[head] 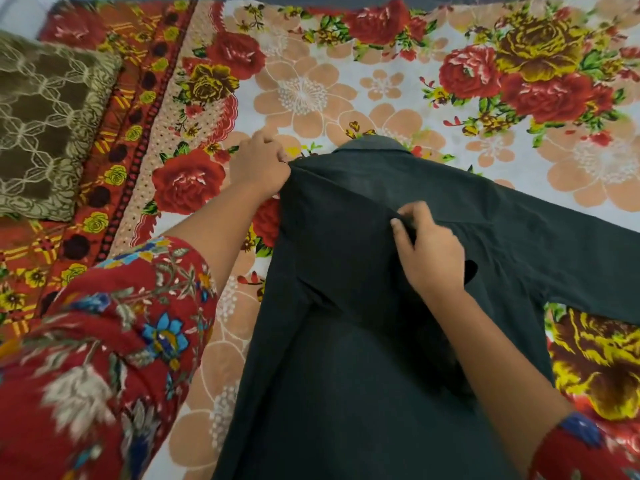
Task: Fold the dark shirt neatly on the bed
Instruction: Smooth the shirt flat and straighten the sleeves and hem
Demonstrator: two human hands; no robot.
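Floral bedsheet (346,81) covers the bed, with a brown patterned cushion (45,126) at its left edge. On the sheet's middle lies the dark shirt (346,341), collar away. Left hand (258,166) pinches its left shoulder, fingers clamped on cloth; right hand (427,251) pinches a fold near the middle.

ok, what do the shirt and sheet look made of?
The shirt looks like thin matte dark woven cloth, probably cotton: it drapes and creases softly. The sheet is smooth printed floral cloth; fibre unclear.
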